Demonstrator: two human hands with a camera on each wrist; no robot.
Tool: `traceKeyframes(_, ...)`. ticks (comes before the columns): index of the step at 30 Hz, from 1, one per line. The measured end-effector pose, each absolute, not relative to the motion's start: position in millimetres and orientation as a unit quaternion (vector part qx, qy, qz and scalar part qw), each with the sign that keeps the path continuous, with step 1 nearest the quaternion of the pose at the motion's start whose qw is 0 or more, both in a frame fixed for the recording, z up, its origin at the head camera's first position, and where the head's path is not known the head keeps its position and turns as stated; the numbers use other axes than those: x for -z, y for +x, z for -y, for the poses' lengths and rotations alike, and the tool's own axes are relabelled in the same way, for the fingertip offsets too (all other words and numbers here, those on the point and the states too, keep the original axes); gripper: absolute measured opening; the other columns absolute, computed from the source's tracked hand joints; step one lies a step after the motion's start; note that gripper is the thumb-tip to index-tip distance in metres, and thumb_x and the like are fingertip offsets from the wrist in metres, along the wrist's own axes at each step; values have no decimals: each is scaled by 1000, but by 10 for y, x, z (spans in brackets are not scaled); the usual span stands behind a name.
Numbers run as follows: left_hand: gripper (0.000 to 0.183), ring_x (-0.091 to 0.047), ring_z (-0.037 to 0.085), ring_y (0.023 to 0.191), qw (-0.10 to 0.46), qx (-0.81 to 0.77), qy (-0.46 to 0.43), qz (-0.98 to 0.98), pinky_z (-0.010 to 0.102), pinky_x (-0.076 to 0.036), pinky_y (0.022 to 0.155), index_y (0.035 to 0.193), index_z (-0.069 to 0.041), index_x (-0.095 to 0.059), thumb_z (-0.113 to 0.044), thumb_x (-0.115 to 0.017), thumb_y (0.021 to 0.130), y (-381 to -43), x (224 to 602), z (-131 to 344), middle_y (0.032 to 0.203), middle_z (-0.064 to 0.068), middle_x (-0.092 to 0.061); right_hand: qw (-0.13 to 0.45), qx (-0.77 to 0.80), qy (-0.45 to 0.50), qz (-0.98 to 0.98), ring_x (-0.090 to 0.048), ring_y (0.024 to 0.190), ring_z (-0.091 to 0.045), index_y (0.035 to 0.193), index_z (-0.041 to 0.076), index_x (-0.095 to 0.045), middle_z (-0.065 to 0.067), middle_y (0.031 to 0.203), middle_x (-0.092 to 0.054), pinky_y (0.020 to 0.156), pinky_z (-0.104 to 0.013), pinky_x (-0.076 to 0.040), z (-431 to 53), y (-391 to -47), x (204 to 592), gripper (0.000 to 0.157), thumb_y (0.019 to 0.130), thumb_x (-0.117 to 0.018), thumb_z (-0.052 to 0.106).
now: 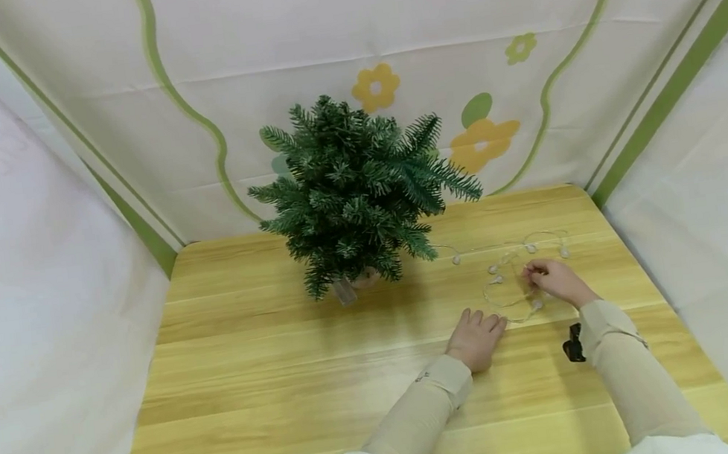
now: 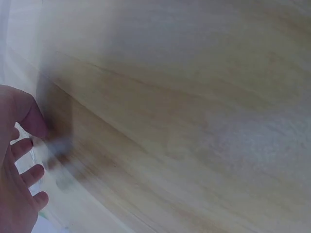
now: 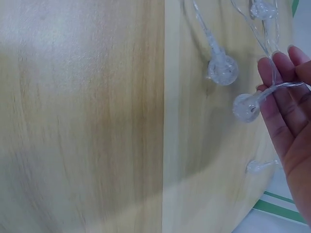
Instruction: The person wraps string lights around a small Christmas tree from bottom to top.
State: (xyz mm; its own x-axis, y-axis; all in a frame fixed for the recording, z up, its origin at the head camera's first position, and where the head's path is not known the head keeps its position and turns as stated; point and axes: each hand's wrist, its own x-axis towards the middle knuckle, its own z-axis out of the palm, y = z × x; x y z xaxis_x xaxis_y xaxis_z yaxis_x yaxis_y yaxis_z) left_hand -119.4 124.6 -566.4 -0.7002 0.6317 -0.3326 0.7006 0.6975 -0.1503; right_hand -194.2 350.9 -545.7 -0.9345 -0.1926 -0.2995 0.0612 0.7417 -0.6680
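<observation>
A clear string of lights with round transparent bulbs lies in loose loops on the right part of the wooden table. My right hand pinches its wire between thumb and fingers. In the right wrist view a bulb hangs beside the fingertips of that right hand, with another bulb close by. My left hand rests on the table at the near left of the loops, fingers extended and close to the wire. Seen from its wrist, the left hand has its fingers spread and slightly bent.
A small green artificial fir tree stands at the back middle of the table. The wire runs behind its right side. A clear tag hangs at its base. Printed fabric walls enclose the table's back and sides.
</observation>
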Motion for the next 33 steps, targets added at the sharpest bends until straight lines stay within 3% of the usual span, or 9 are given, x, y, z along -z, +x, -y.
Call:
traceKeyframes(6, 66, -36, 6, 136, 108, 170, 356, -913, 29, -26, 120, 151, -36, -17, -41, -52, 96, -1203, 5632, -1213, 150, -21, -30, 163, 348, -46, -922, -60, 83, -21, 117, -5, -59, -16, 91, -65, 70, -32, -50, -3428, -1960, 5415, 32, 100, -39, 13)
traceKeyframes(11, 62, -35, 4, 134, 94, 226, 339, -908, 28, -26, 120, 150, -38, -17, -48, -47, 96, -1198, 5647, -1185, 148, -21, -27, 162, 351, -57, -921, -57, 77, -22, 116, -5, -59, -14, 83, -63, 67, -30, -46, -3370, -1965, 5363, 31, 99, -38, 12)
traceKeyframes(15, 62, -28, 4, 141, 87, 241, 334, -907, 28, -25, 120, 149, -41, -17, -50, -47, 96, -1193, 5643, -1164, 155, -20, -19, 162, 362, -61, -916, -58, 79, -25, 117, -7, -57, -17, 84, -62, 70, -31, -48, -3364, -1960, 5330, 34, 101, -38, 16)
traceKeyframes(20, 63, -16, 5, 148, 100, 228, 349, -903, 29, -23, 121, 151, -38, -14, -47, -46, 97, -1200, 5653, -1124, 161, -17, -9, 145, 363, -44, -919, -60, 81, -25, 124, -6, -54, -20, 90, -63, 68, -32, -49, -3411, -1951, 5303, 48, 104, -34, 32)
traceKeyframes(27, 48, -28, 11, 145, 91, 155, 372, -911, 31, -26, 120, 148, -33, -26, -34, -41, 102, -1242, 5688, -988, 158, -13, -24, 91, 386, -7, -918, -62, 71, -26, 130, -6, -50, -33, 102, -61, 66, -40, -54, -3454, -1945, 5201, 57, 104, -30, 41)
traceKeyframes(29, 41, -32, 11, 143, 87, 128, 380, -912, 31, -29, 119, 145, -32, -32, -30, -37, 104, -1259, 5699, -936, 155, -12, -29, 83, 394, 8, -915, -61, 66, -24, 132, -5, -49, -31, 98, -63, 63, -39, -53, -3468, -1938, 5148, 59, 103, -30, 43)
traceKeyframes(33, 37, -40, 11, 137, 80, 90, 400, -909, 31, -32, 117, 141, -31, -42, -28, -32, 106, -1285, 5717, -838, 149, -12, -41, 63, 408, 20, -911, -57, 55, -15, 134, -2, -48, -6, 67, -63, 52, -33, -50, -3483, -1915, 5002, 59, 102, -32, 45)
